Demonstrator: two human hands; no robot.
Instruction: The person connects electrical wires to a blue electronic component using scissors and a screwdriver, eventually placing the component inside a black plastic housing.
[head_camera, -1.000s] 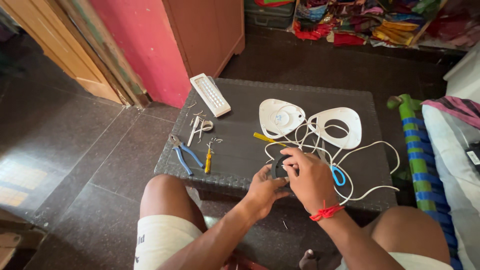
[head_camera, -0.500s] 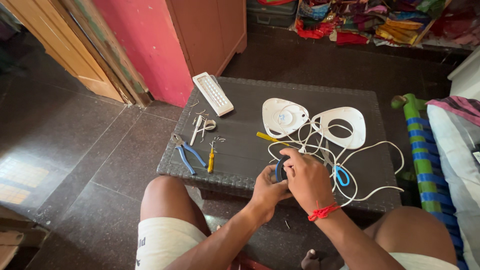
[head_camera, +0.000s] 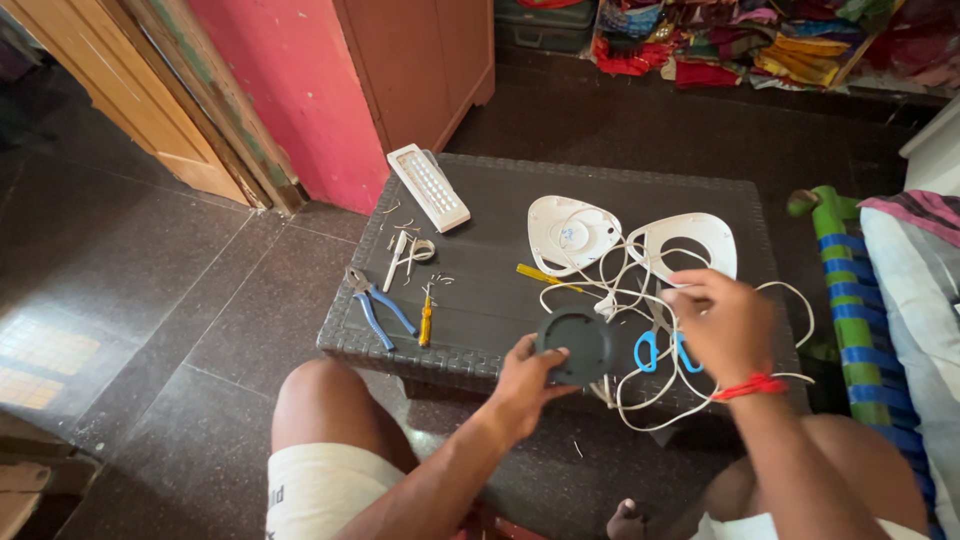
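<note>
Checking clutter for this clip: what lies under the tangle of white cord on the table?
Under the white cord lie blue-handled scissors, a yellow tool and parts of two white covers. The right hand hides the cord's right part.

Left hand (head_camera: 525, 378) curled in a grip, right hand (head_camera: 725, 322) raised — fingers pinched

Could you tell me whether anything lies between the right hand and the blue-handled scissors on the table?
Yes. The right hand hovers just above the scissors, but loops of white cable are tangled over and around the scissors' handles. The left hand holds a black disc beside them.
</note>
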